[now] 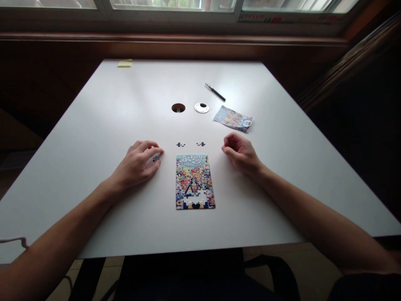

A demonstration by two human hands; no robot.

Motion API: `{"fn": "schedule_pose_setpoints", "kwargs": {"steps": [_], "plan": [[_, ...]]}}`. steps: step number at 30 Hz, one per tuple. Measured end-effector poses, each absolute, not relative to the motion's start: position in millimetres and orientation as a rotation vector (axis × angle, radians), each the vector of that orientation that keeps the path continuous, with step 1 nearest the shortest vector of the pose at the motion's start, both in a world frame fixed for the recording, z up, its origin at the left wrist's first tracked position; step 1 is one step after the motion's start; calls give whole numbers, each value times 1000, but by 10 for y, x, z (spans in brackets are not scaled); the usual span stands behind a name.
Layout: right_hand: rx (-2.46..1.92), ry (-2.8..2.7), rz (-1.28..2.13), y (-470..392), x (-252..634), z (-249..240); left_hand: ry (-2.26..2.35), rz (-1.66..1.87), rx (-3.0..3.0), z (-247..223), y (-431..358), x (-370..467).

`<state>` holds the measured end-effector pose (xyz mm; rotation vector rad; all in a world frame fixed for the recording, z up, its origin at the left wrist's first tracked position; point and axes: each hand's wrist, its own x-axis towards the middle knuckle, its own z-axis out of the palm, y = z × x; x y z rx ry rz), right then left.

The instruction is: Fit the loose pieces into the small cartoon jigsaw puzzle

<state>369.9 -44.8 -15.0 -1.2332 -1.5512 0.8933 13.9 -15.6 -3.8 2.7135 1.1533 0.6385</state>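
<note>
A colourful jigsaw puzzle [194,175] lies upright to me near the table's middle, with a white gap among its lower pieces. Just beyond its top edge are two small groups of loose pieces, one at the left [181,144] and one at the right [201,144]. My left hand [138,163] rests on the table left of the puzzle, fingers curved and apart around a small loose piece [156,158] on the tabletop. To the puzzle's upper right, my right hand [239,154] is closed with curled fingers; whatever it holds, if anything, is hidden.
On the white table [125,108], a creased picture sheet [234,118] lies beyond my right hand, with a dark pen [215,92] behind it. A round hole [178,108] and its metal cover [201,108] are near the centre. A yellow note [125,63] sits at the far edge.
</note>
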Motion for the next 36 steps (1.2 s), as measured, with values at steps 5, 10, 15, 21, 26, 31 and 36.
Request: {"fn": "schedule_pose_setpoints", "kwargs": {"steps": [5, 10, 15, 21, 26, 31, 36], "plan": [[-1215, -1541, 923, -449, 3708, -146, 1008, 714, 2628, -43, -143, 162], [-1222, -1551, 916, -463, 3692, -142, 981, 800, 2563, -13, -128, 103], [-1213, -1559, 916, -468, 3666, -115, 945, 658, 2592, 18, -38, -71], [-1218, -1576, 929, -465, 3664, -128, 1031, 579, 2628, 48, 8, -103], [-1220, -1582, 928, -463, 3655, -118, 1013, 766, 2142, 93, -85, -40], [-1235, -1596, 925, -457, 3642, -99, 1039, 764, 2252, 74, -130, 17], [-1236, -1599, 921, -453, 3647, -113, 1251, 847, 2496, 194, -76, -79]]}}
